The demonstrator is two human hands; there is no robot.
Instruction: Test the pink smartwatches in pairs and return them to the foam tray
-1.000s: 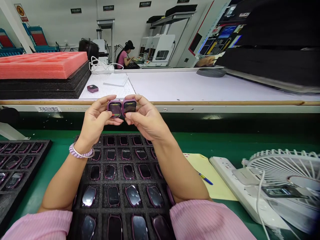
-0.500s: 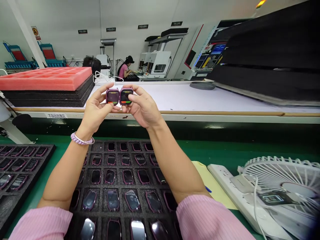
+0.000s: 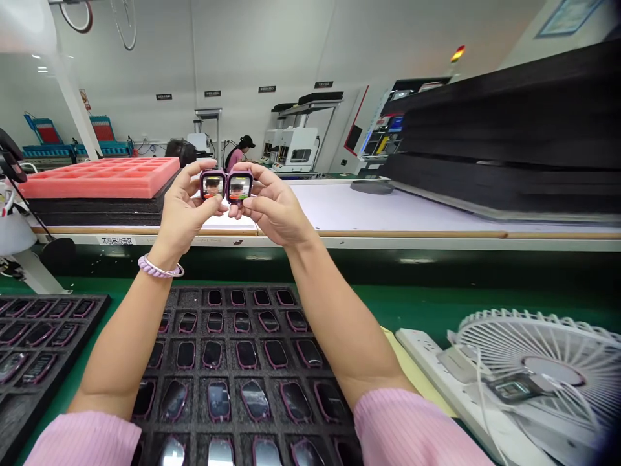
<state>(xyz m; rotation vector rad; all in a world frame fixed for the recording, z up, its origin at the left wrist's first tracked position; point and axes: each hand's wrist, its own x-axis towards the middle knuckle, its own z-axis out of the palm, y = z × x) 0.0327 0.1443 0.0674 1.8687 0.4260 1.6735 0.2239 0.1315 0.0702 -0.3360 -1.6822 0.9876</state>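
Two smartwatches with purple cases are held up side by side above the bench, their lit screens facing me. My left hand [image 3: 187,207] pinches the left smartwatch [image 3: 212,186] by its edges, thumb below and fingers on top. In my right hand [image 3: 276,204] is the right smartwatch [image 3: 239,187], its thumb at the lower corner. The two cases almost touch; I cannot tell if they do. Both screens show a bright picture with coloured patches along the bottom. Below my forearms lies a black foam tray [image 3: 201,382] with rows of dark-screened purple smartwatches in its compartments.
Another black tray [image 3: 97,307] of watches lies at left. A pink foam tray [image 3: 101,178] sits on black foam on the white shelf [image 3: 310,207]. Black sheets [image 3: 485,142] are stacked at right. A power strip [image 3: 417,349] and white fan [image 3: 533,343] stand below. A person [image 3: 236,155] sits far back.
The watch screens have gone from dark to showing a bright picture. My right thumb has moved down from the screen to the case's lower edge. The view has tilted slightly upward.
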